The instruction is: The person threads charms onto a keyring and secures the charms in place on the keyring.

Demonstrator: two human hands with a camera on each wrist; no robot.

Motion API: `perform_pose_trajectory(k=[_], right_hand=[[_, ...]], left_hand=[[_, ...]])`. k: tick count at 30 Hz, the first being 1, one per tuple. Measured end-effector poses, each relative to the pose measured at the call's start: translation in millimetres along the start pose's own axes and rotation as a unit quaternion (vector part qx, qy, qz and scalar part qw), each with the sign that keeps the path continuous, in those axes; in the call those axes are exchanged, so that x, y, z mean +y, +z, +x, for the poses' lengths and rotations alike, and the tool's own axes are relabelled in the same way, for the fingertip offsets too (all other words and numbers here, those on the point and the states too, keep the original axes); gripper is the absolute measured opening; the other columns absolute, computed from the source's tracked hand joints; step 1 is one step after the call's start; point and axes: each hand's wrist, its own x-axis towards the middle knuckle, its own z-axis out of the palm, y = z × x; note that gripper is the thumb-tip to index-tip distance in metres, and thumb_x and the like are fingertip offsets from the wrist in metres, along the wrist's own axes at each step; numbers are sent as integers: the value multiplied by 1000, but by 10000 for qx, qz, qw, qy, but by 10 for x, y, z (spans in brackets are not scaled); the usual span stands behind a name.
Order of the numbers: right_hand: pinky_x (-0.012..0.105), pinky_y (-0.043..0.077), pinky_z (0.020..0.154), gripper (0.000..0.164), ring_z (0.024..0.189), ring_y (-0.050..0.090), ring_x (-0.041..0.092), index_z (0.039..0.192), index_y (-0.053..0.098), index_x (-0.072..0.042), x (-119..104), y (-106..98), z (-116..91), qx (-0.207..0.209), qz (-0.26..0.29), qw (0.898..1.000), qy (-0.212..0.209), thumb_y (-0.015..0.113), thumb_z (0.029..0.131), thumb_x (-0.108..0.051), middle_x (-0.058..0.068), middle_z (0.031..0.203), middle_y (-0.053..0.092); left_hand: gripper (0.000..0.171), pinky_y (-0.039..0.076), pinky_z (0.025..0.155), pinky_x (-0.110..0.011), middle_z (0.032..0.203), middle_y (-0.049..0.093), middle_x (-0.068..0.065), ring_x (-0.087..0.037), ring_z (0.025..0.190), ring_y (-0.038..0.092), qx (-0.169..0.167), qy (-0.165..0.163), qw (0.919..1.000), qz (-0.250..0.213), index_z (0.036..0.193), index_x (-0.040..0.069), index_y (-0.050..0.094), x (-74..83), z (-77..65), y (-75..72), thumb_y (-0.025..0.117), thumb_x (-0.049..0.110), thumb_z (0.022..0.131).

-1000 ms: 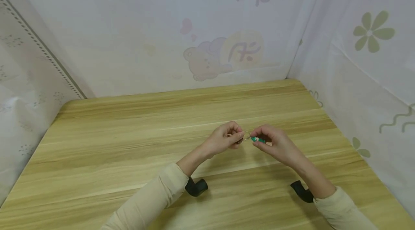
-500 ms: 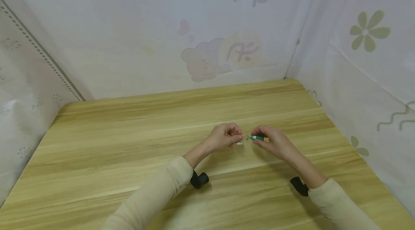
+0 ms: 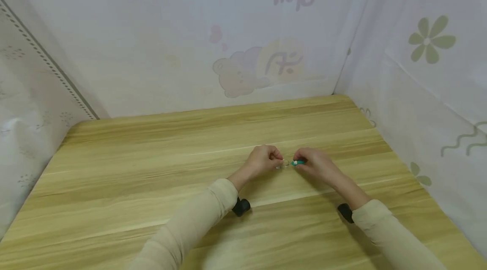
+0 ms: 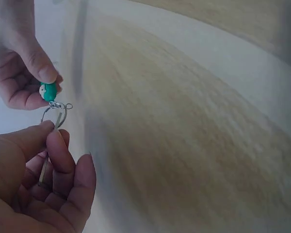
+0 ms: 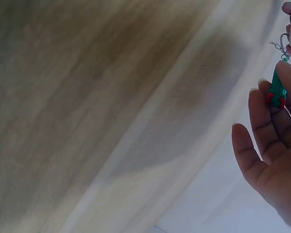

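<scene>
A small green figure charm [image 4: 49, 92] with a pale face hangs from a short metal chain [image 4: 54, 104] on a silver key ring [image 4: 66, 115]. My right hand [image 3: 317, 166] pinches the charm between thumb and fingers; the right wrist view shows red at the charm's lower end. My left hand [image 3: 260, 161] pinches the ring's near side between thumb and index finger. A thin, flat, pale piece [image 4: 43, 170], seen edge-on, lies against the curled left fingers, its kind hidden. Both hands are close together over the wooden table [image 3: 152, 168].
Black angled pieces show beside the left wrist [image 3: 241, 206] and the right wrist [image 3: 345, 213]. Printed white cloth [image 3: 152, 42] stands behind the table and along both sides.
The forearms have shifted slightly inward. The key ring has turned and sits a little lower between the hands, and the right fingers cover more of the charm. Both grips are kept.
</scene>
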Motion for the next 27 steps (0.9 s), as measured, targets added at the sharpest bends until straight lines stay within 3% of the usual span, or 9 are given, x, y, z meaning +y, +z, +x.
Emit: perform_pose_trajectory(k=[5, 17, 27], right_hand=[[27, 49, 68, 11, 77, 58, 13, 86, 63, -8, 13, 51, 54, -67, -413, 9991, -118, 72, 81, -5, 1, 84, 64], [25, 43, 64, 15, 73, 49, 11, 84, 61, -10, 84, 105, 30, 132, -703, 9971, -258, 74, 79, -5, -1, 81, 59], [26, 44, 65, 14, 73, 49, 11, 85, 61, -9, 110, 99, 27, 185, -679, 9973, -225, 73, 80, -5, 0, 82, 59]], left_hand=[[5, 43, 58, -17, 75, 67, 1, -5, 64, 54, 149, -55, 9995, 266, 85, 8, 69, -37, 35, 43, 70, 13, 85], [5, 41, 59, -17, 75, 67, 2, -5, 65, 53, 309, -88, 9978, 584, 85, 9, 69, -39, 62, 84, 70, 14, 85], [6, 43, 62, -18, 79, 69, 0, -6, 67, 56, 539, -254, 9975, 375, 85, 9, 70, -59, 95, 80, 71, 15, 84]])
